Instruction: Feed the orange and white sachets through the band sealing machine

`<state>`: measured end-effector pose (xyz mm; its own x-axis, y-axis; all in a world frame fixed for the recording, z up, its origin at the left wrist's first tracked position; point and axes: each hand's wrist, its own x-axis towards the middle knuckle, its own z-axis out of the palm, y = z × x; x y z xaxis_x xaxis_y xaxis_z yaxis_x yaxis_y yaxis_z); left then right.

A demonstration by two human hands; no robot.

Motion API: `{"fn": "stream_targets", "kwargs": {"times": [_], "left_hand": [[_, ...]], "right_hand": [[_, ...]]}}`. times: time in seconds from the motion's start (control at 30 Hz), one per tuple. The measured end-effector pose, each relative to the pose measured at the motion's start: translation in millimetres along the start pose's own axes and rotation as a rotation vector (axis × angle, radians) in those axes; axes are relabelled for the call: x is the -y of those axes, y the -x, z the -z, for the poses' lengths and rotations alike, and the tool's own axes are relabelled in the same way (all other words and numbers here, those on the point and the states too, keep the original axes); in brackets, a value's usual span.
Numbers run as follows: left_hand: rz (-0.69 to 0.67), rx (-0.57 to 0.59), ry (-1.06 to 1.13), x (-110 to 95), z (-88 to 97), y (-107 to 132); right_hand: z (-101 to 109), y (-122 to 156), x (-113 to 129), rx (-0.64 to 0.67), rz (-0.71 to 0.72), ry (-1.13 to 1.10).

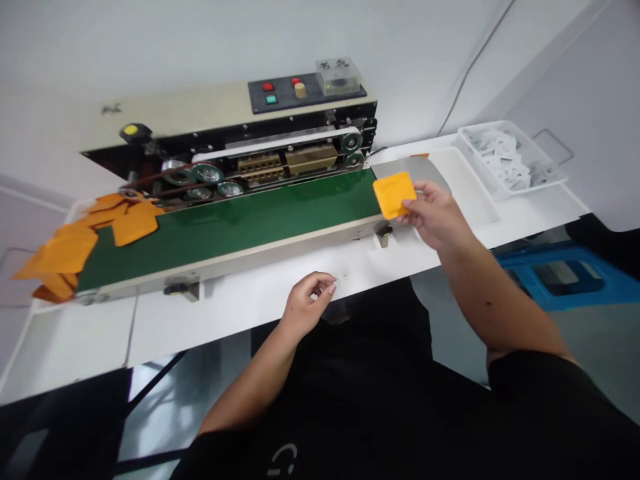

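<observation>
Orange packet (393, 195) gripped in right hand (435, 215); left hand (307, 305) loosely curled, holding nothing.

Thumb and fingers pinch the packet's edge just past the near end of green conveyor belt (225, 227), while the left hand hovers over the desk (200, 327). More orange packets (75, 247) heap at the far end; white tray (510, 160) holds printed slips, their writing too small to read.

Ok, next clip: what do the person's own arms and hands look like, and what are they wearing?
The forearms are bare, and neither the left hand nor the right hand shows a glove, watch or bracelet. The person wears a black short-sleeved top with a small white mark on the chest.
</observation>
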<state>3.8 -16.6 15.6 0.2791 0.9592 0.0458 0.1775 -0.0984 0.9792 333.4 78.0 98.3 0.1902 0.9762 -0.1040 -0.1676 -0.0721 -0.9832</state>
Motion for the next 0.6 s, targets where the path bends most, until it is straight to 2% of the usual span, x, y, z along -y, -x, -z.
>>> {"fn": "stream_targets", "kwargs": {"times": [0.13, 0.27, 0.4, 0.6], "left_hand": [[-0.026, 0.006, -0.021, 5, 0.7, 1], [-0.032, 0.002, -0.036, 8, 2.5, 2], [-0.024, -0.005, -0.032, 9, 5.6, 1], [-0.018, -0.015, -0.028, 12, 7.6, 0]], "right_hand": [[4, -58, 11, -0.048, -0.032, -0.042], [-2, -96, 14, -0.076, -0.027, -0.043], [-14, -115, 16, -0.056, -0.077, -0.013], [-32, -123, 17, -0.032, -0.132, -0.025]]}}
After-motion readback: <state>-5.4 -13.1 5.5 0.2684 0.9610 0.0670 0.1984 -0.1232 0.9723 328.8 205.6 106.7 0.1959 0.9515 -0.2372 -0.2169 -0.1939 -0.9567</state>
